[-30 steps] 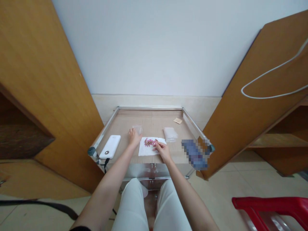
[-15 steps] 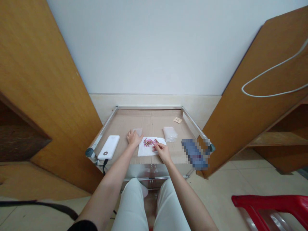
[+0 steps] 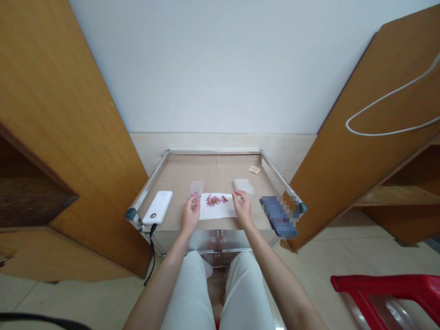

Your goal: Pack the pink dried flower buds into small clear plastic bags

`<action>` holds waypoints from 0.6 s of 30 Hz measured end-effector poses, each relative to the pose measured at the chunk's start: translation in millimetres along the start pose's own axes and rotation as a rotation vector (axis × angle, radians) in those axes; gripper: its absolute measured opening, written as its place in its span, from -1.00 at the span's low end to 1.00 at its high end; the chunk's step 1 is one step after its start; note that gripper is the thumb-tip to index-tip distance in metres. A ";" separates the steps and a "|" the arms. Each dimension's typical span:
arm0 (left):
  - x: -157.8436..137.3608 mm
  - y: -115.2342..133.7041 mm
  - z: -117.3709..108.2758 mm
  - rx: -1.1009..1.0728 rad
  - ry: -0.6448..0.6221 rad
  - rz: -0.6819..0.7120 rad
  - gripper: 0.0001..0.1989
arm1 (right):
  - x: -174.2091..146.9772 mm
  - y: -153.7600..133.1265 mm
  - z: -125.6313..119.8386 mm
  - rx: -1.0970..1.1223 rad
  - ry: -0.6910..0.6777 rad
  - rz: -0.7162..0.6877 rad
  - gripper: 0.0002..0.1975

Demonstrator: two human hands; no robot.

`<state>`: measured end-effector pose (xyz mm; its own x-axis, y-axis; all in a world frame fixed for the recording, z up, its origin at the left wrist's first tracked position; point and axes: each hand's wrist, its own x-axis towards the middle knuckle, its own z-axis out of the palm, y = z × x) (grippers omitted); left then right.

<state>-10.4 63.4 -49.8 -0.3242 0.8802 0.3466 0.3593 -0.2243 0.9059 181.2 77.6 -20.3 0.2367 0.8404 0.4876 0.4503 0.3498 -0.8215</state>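
In the head view, a loose pile of small pink pieces (image 3: 215, 200) lies on a white sheet of paper (image 3: 220, 212) near the close edge of the table (image 3: 213, 165). The pile stretches longest from left to right, running across the gap between the two hands. The left hand (image 3: 191, 213) is just beyond its left end and the right hand (image 3: 242, 206) just beyond its right end, so neither is clearly nearer.

The left hand pinches a small clear bag (image 3: 197, 187) by its near end, with the bag pointing away towards the wall. The right hand is narrow, thumb and fingers drawn together at the right side of the paper; I cannot tell whether anything is between them. A stack of clear bags (image 3: 243, 185) lies just past that hand, which partly covers its near edge.

Something pinkish shows at the bag's near end, perhaps pieces inside, perhaps only fingers seen through the plastic. The object on the far right (image 3: 280, 215) is blocked out by pixels, and a red stool (image 3: 385, 282) is cut off by the picture's edge.
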 end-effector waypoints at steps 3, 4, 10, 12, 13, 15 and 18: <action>-4.1 -7.0 -2.7 -0.011 -0.018 -0.069 -0.79 | 17.1 4.3 -9.2 -0.290 0.077 -0.082 -0.79; -4.2 -8.7 -2.9 -0.006 -0.026 -0.074 -0.79 | 21.5 7.0 -10.8 -0.374 0.075 -0.090 -0.79; -2.5 -10.1 -3.4 0.009 -0.043 -0.080 -0.81 | 33.5 22.2 -11.9 -0.610 -0.048 -0.086 -0.65; -3.1 -8.0 -4.4 0.007 -0.042 -0.082 -0.82 | 34.9 23.9 -11.6 -0.608 -0.072 -0.082 -0.65; -3.6 -6.7 -4.9 0.006 -0.044 -0.083 -0.82 | 35.6 24.3 -11.5 -0.604 -0.075 -0.079 -0.65; -4.4 -4.3 -6.1 0.007 -0.048 -0.085 -0.82 | 36.8 24.4 -11.6 -0.595 -0.077 -0.074 -0.66; -5.0 -2.2 -7.3 0.008 -0.052 -0.081 -0.82 | 38.7 24.7 -12.2 -0.590 -0.085 -0.076 -0.68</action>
<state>-15.9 56.4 -51.7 -0.3068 0.9159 0.2588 0.3410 -0.1481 0.9283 212.0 113.7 -18.1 0.1265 0.8608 0.4930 0.8710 0.1415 -0.4705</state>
